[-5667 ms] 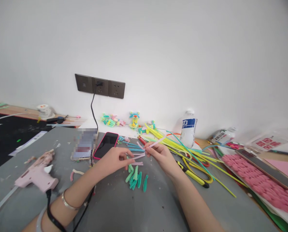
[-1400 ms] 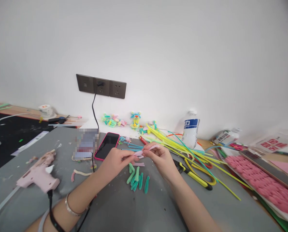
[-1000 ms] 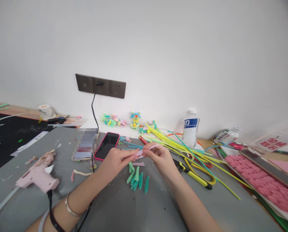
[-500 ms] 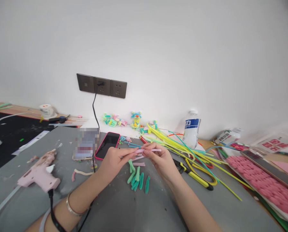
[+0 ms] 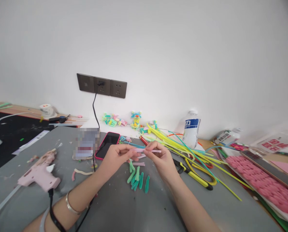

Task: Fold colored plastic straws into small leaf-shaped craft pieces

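Observation:
Both hands pinch one pale pink pipe cleaner (image 5: 156, 151) above the grey mat. My left hand (image 5: 118, 158) closes on its left end, and my right hand (image 5: 159, 159) grips it further right, with the tip sticking out past the fingers. Below them lie several folded green and teal pipe cleaner pieces (image 5: 136, 180). Short pink pieces (image 5: 138, 164) lie just under the fingers. Blue pipe cleaners (image 5: 138, 146) rest behind the hands.
A pink hot glue gun (image 5: 40, 175) lies at left, its cable under my left arm. Behind are a phone (image 5: 109, 143), pipe cleaner figures (image 5: 135, 120) and a white bottle (image 5: 191, 130). Yellow-green pipe cleaners (image 5: 173, 138) and yellow-black pliers (image 5: 194, 176) lie at right.
My left hand has shifted slightly and its fingers have changed their hold on the pink pipe cleaner. My right hand stays nearly in place.

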Demonstrator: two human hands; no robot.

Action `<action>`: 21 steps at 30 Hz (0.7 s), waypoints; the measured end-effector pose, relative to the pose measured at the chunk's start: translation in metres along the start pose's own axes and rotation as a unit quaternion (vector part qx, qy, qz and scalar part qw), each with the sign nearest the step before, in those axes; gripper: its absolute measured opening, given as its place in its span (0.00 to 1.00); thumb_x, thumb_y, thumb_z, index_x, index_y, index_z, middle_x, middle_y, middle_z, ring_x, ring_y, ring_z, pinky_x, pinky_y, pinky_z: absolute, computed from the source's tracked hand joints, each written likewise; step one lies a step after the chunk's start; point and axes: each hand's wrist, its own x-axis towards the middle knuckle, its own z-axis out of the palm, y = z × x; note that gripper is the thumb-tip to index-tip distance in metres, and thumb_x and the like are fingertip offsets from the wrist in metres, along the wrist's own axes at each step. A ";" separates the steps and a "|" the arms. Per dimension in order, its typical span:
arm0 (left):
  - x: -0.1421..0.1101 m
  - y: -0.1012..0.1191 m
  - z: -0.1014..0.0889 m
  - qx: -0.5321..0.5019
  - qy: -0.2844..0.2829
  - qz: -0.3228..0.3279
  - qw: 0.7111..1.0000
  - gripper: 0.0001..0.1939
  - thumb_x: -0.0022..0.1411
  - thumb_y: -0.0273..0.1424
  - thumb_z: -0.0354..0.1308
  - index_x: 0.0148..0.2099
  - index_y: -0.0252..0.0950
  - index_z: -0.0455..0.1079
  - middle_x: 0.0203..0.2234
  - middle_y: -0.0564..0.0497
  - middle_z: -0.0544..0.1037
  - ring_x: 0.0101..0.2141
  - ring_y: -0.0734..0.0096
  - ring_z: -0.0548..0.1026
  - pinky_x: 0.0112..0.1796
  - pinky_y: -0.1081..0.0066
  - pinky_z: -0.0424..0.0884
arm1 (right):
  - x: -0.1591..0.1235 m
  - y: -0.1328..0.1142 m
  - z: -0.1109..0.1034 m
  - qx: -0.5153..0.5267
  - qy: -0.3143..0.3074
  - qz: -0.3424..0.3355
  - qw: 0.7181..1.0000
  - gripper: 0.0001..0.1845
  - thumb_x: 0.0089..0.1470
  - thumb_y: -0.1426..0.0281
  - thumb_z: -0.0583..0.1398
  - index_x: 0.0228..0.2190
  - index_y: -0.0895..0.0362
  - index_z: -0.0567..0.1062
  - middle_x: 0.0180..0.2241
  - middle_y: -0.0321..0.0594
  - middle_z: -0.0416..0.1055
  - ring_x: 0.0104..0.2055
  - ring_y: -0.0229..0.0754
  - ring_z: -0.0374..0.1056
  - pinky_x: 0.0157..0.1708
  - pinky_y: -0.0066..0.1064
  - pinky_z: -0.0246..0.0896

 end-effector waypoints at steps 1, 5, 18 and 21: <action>0.001 0.000 0.001 -0.045 -0.002 -0.021 0.999 0.14 0.60 0.39 0.63 0.42 0.35 0.79 0.33 0.47 0.83 0.32 0.66 0.80 0.29 0.76 0.71 | -0.001 -0.002 0.002 -0.014 0.007 -0.012 1.000 0.11 0.48 0.66 0.69 0.24 0.55 0.72 0.26 0.34 0.70 0.29 0.38 0.65 0.30 0.28 0.59; 0.002 0.001 0.003 -0.176 -0.003 -0.047 0.983 0.11 0.55 0.37 0.68 0.36 0.34 0.79 0.28 0.49 0.81 0.30 0.74 0.76 0.27 0.80 0.67 | -0.007 -0.007 0.011 -0.074 0.018 -0.075 0.994 0.07 0.50 0.67 0.67 0.28 0.55 0.74 0.26 0.36 0.72 0.28 0.39 0.67 0.27 0.28 0.60; 0.002 -0.005 0.009 -0.159 0.025 -0.031 0.987 0.12 0.50 0.37 0.71 0.29 0.33 0.78 0.25 0.51 0.75 0.24 0.78 0.65 0.24 0.78 0.62 | -0.012 -0.002 0.017 -0.075 -0.016 -0.109 0.991 0.02 0.51 0.72 0.66 0.28 0.54 0.77 0.27 0.36 0.74 0.29 0.38 0.72 0.28 0.27 0.67; 0.002 -0.005 0.008 -0.139 0.060 -0.015 0.988 0.12 0.51 0.38 0.70 0.28 0.33 0.78 0.24 0.51 0.76 0.23 0.79 0.64 0.22 0.78 0.60 | -0.012 -0.002 0.017 -0.049 -0.020 -0.091 0.994 0.03 0.50 0.70 0.67 0.29 0.54 0.77 0.28 0.38 0.76 0.31 0.40 0.73 0.30 0.28 0.69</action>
